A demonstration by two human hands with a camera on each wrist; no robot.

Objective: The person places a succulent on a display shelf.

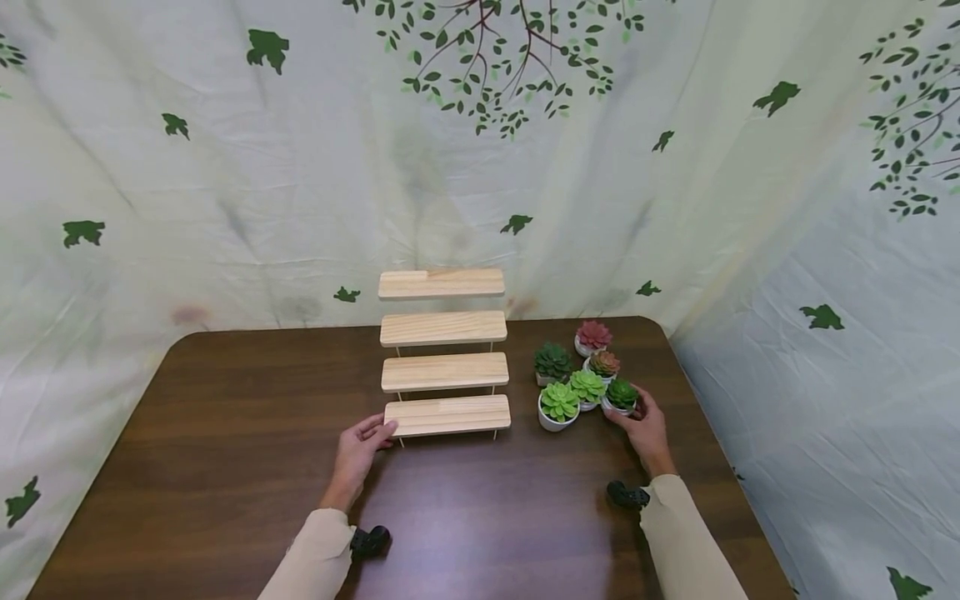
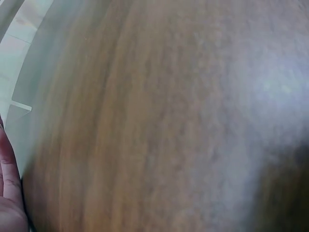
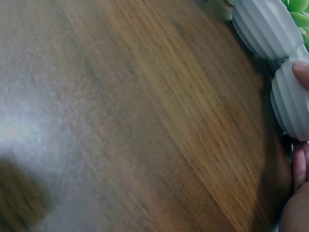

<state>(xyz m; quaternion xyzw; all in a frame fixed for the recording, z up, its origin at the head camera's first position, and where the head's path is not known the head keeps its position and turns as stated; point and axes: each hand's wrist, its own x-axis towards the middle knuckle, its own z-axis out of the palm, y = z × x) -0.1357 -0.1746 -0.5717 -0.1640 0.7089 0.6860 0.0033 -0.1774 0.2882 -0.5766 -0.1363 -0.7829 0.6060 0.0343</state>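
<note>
A stepped wooden display stand (image 1: 446, 415) with pale shelves stands at the table's back. At the left end of its lowest shelf, my left hand (image 1: 357, 454) pinches the corner, with the thumb over the front edge. Only part of that hand's fingers (image 2: 7, 159) shows in the left wrist view. On the right, my right hand (image 1: 647, 427) grips the white ribbed pot (image 3: 291, 106) of a dark green potted succulent (image 1: 621, 395). Its thumb lies on the pot's near side, the fingers round the right. A bright green succulent (image 1: 559, 403) stands left of it in a white pot.
Close around the gripped pot stand another light green succulent (image 1: 587, 387), a reddish-brown one (image 1: 603, 363), a red one (image 1: 593, 335) and a dark green one (image 1: 552, 361). The brown table (image 1: 247, 433) meets a leaf-printed curtain (image 1: 300, 183) behind and at the right.
</note>
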